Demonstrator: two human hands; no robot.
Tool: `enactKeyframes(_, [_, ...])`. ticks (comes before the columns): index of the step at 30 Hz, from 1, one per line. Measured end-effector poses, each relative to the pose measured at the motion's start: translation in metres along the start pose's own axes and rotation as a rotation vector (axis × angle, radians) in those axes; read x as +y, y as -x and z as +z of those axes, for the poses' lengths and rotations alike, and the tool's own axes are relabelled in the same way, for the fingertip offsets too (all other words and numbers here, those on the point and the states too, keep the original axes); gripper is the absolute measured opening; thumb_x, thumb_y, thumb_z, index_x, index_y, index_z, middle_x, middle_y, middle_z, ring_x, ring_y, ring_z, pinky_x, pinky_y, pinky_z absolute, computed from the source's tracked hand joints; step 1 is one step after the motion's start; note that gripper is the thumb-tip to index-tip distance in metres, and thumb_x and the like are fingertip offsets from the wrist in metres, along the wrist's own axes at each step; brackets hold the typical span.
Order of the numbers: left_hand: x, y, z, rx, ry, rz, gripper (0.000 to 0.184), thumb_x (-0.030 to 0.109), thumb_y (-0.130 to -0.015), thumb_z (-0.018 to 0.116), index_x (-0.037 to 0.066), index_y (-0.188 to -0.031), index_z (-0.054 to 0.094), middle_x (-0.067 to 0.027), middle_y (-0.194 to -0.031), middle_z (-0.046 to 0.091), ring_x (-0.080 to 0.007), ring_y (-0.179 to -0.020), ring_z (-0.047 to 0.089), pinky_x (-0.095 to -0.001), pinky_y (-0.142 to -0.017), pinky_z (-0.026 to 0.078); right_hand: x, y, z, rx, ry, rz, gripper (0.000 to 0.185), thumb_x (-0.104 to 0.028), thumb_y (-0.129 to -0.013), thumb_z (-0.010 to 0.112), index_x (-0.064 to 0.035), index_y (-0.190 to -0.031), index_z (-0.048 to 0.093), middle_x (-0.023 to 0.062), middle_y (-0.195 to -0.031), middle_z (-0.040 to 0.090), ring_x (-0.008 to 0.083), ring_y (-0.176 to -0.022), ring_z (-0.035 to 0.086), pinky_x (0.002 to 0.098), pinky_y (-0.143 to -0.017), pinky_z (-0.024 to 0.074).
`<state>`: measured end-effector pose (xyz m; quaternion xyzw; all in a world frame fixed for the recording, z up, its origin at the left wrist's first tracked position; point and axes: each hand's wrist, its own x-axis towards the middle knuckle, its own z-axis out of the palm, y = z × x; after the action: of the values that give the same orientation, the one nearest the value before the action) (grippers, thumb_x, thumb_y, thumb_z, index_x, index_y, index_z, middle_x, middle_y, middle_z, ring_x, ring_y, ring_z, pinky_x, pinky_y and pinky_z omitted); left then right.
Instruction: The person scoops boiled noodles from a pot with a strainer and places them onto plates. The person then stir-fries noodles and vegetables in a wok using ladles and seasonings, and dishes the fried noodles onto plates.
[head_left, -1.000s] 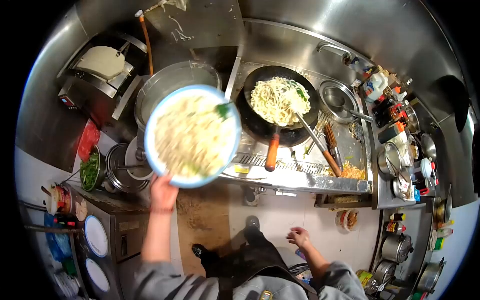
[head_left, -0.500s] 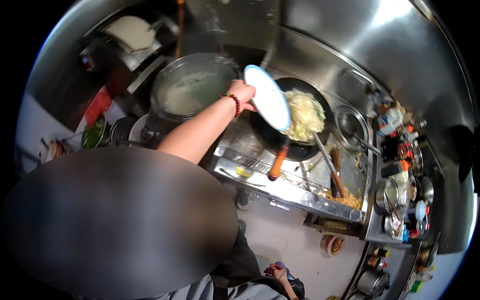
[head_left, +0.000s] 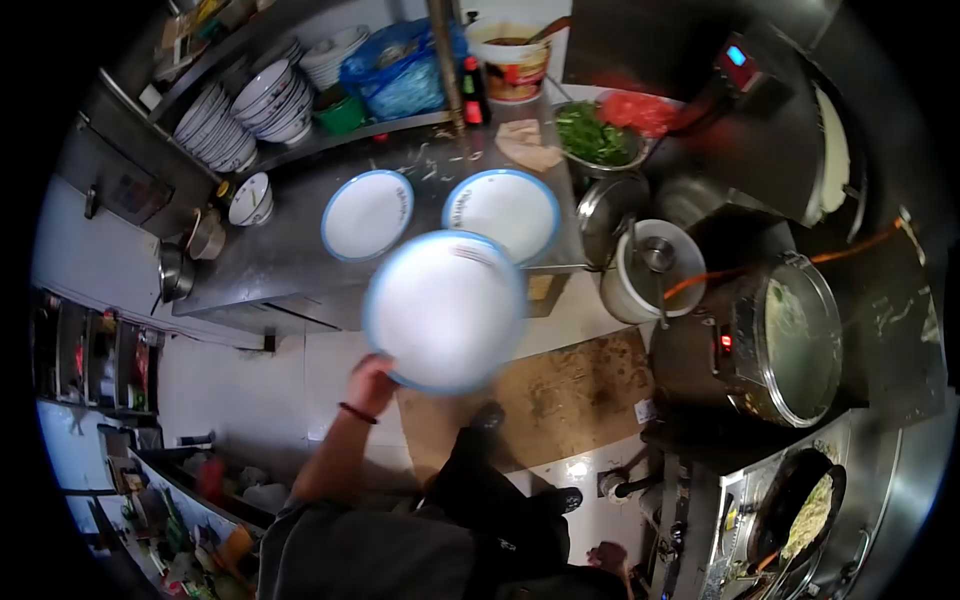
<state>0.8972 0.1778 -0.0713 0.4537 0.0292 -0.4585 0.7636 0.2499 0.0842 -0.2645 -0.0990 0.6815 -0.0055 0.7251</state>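
Note:
My left hand (head_left: 371, 386) grips the lower left rim of a white plate with a blue edge (head_left: 446, 312). No food shows on the plate. Beyond it, two similar plates lie on the steel counter, one on the left (head_left: 367, 214) and one on the right (head_left: 502, 214); the held plate overlaps the right one in view. Low in the frame, my right hand (head_left: 607, 556) is small and dark, and its fingers are too unclear to read. Noodles (head_left: 808, 518) lie in the black wok (head_left: 780, 505) at the lower right.
Stacked bowls (head_left: 270, 98) and a blue bag (head_left: 405, 75) stand on the shelf. Greens (head_left: 592, 135) fill a bowl near a white bucket (head_left: 640, 285) with a ladle. A large steaming pot (head_left: 800, 340) is at the right, and a brown mat (head_left: 560, 400) covers part of the floor.
The view has swung left from the stove to the counter with plates. Food from the held plate has gone into the wok, and the plate is now over the floor by the counter.

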Motion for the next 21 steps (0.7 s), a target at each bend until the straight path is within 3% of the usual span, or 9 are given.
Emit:
enactKeyframes(1, [0.016, -0.002, -0.060, 0.022, 0.185, 0.108, 0.026, 0.003, -0.073, 0.054, 0.003, -0.099, 0.055, -0.0072, -0.095, 0.059, -0.0201, -0.089, 0.058, -0.0347, -0.080, 0.048, -0.018, -0.012, 0.016, -0.225, -0.107, 0.052, 0.013, -0.006, -0.080, 0.054, -0.0019, -0.093, 0.051, 0.0127, -0.066, 0.055, 0.0270, -0.060, 0.060, 0.0356, -0.047, 0.0492])
enactKeyframes(2, [0.031, -0.007, -0.105, 0.261, 0.213, 0.176, 0.022, 0.001, -0.072, 0.055, 0.004, -0.094, 0.055, -0.0062, -0.093, 0.059, -0.0197, -0.089, 0.057, -0.0330, -0.078, 0.050, -0.027, -0.024, 0.043, 0.028, 0.467, -0.259, 0.009, -0.001, -0.080, 0.052, -0.0022, -0.089, 0.050, 0.0128, -0.069, 0.054, 0.0261, -0.058, 0.058, 0.0329, -0.043, 0.0449])
enactKeyframes(5, [0.091, -0.054, -0.197, 0.457, 0.367, 0.434, 0.039, -0.003, -0.070, 0.055, -0.002, -0.109, 0.049, -0.0133, -0.107, 0.056, -0.0270, -0.101, 0.054, -0.0386, -0.089, 0.048, -0.078, 0.000, 0.156, -0.035, 0.155, -0.386, 0.019, -0.009, -0.082, 0.055, -0.0015, -0.100, 0.053, 0.0115, -0.089, 0.061, 0.0240, -0.069, 0.062, 0.0332, -0.057, 0.0520])
enactKeyframes(6, [0.109, -0.075, -0.236, 0.562, 0.325, 0.496, 0.022, 0.001, -0.074, 0.058, -0.001, -0.095, 0.053, -0.0117, -0.091, 0.058, -0.0252, -0.092, 0.056, -0.0333, -0.081, 0.052, -0.099, 0.043, 0.216, 0.042, 0.363, -0.420, 0.025, -0.007, -0.082, 0.057, -0.0015, -0.105, 0.051, 0.0103, -0.090, 0.061, 0.0232, -0.074, 0.063, 0.0332, -0.064, 0.0527])
enactKeyframes(8, [0.146, -0.126, -0.402, 0.016, 0.330, 0.306, 0.036, 0.001, -0.075, 0.056, -0.002, -0.110, 0.050, -0.0073, -0.083, 0.057, -0.0205, -0.069, 0.054, -0.0305, -0.060, 0.049, -0.114, 0.067, 0.259, -0.114, 0.617, -0.545, 0.028, -0.013, -0.084, 0.058, -0.0030, -0.110, 0.051, 0.0096, -0.091, 0.062, 0.0182, -0.083, 0.062, 0.0314, -0.071, 0.0524])
enactKeyframes(12, [0.120, -0.192, -0.307, 0.363, -0.073, 0.104, 0.030, 0.011, -0.083, 0.049, 0.000, -0.110, 0.050, -0.0050, -0.079, 0.053, -0.0166, -0.066, 0.047, -0.0274, -0.054, 0.039, -0.118, 0.140, 0.300, -0.095, 1.012, -0.726, 0.031, -0.013, -0.084, 0.055, -0.0031, -0.113, 0.053, 0.0121, -0.093, 0.064, 0.0190, -0.085, 0.061, 0.0304, -0.074, 0.0492])
enactKeyframes(17, [-0.019, -0.248, -0.192, 0.309, -0.316, -0.251, 0.034, 0.017, -0.085, 0.046, 0.000, -0.115, 0.048, -0.0073, -0.093, 0.051, -0.0181, -0.081, 0.046, -0.0296, -0.065, 0.039, -0.052, 0.096, 0.182, 0.222, 1.273, -0.710, 0.031, -0.016, -0.076, 0.055, -0.0076, -0.106, 0.059, 0.0151, -0.097, 0.064, 0.0286, -0.091, 0.060, 0.0375, -0.080, 0.0468])
enactKeyframes(19, [-0.072, -0.249, -0.150, 0.253, -0.381, -0.368, 0.035, 0.019, -0.086, 0.045, 0.001, -0.117, 0.047, -0.0082, -0.098, 0.051, -0.0187, -0.087, 0.046, -0.0304, -0.070, 0.039, -0.043, 0.167, 0.136, 0.516, 0.948, -0.448, 0.026, -0.026, -0.079, 0.058, -0.0089, -0.098, 0.061, 0.0105, -0.082, 0.064, 0.0207, -0.078, 0.062, 0.0284, -0.067, 0.0498])
enactKeyframes(21, [-0.118, -0.243, -0.111, 0.223, -0.441, -0.456, 0.037, 0.021, -0.087, 0.044, 0.001, -0.119, 0.046, -0.0090, -0.104, 0.050, -0.0192, -0.092, 0.046, -0.0313, -0.074, 0.040, 0.012, 0.154, 0.029, 0.801, 0.741, -0.328, 0.036, -0.031, -0.071, 0.065, -0.0110, -0.101, 0.063, 0.0141, -0.087, 0.066, 0.0269, -0.079, 0.064, 0.0378, -0.072, 0.0502])
